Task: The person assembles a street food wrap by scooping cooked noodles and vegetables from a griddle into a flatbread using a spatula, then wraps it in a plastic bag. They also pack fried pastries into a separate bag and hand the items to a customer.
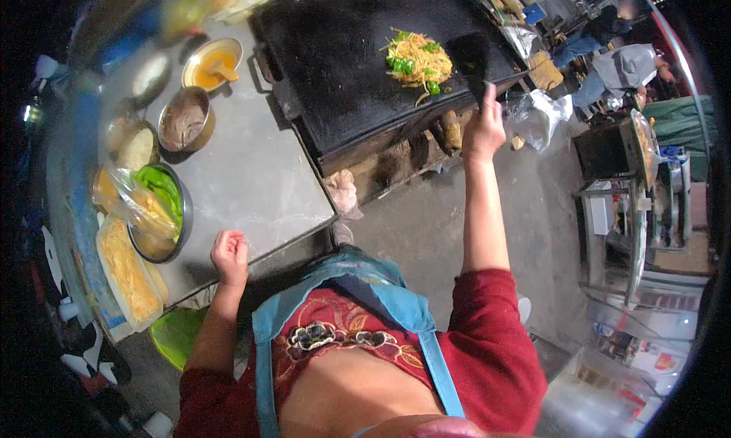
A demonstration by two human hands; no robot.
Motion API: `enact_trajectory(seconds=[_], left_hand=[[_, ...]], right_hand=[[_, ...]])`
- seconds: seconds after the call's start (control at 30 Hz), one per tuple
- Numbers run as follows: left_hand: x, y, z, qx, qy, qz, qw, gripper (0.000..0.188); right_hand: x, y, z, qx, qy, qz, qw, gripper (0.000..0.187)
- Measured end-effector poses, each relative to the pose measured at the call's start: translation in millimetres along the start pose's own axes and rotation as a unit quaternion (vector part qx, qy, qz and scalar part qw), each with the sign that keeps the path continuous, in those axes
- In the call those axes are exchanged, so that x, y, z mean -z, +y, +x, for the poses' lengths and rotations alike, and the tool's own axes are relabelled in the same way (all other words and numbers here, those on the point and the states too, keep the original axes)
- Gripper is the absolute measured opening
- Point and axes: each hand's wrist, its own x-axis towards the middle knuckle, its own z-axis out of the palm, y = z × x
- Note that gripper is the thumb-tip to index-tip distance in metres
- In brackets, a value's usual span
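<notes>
My right hand (485, 126) is closed round the handle of a dark, wide-bladed spatula (470, 53), whose blade rests over the right part of a black griddle (327, 80). Beside the blade lies a small heap of shredded vegetables (417, 59) with pieces of green pepper. My left hand (230, 254) hovers by the front edge of the grey counter (251, 187), its fingers curled in, with nothing seen in them. Nearest to it stands a dark bowl (185, 209) with green leaves and a clear plastic bag.
On the counter's left stand a bowl of orange liquid (205, 76), a metal pot (186, 122) and a long tray of pale shreds (128, 274). Below sits a green basin (177, 335). At right are a plastic bag (542, 119), a metal-framed stand (636, 232) and another person (598, 38).
</notes>
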Motion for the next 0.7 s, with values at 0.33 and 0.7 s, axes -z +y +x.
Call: enact_trajectory(seconds=[0.33,0.7], left_hand=[[1,8,2,0.013,-0.004,0.020,1.000,0.009],[1,5,0,0.011,-0.008,0.015,1.000,0.010]], right_hand=[[-34,24,-24,-0.079,-0.121,-0.050,0.988,0.064],[8,32,-3,-0.052,-0.124,0.029,0.991,0.056]])
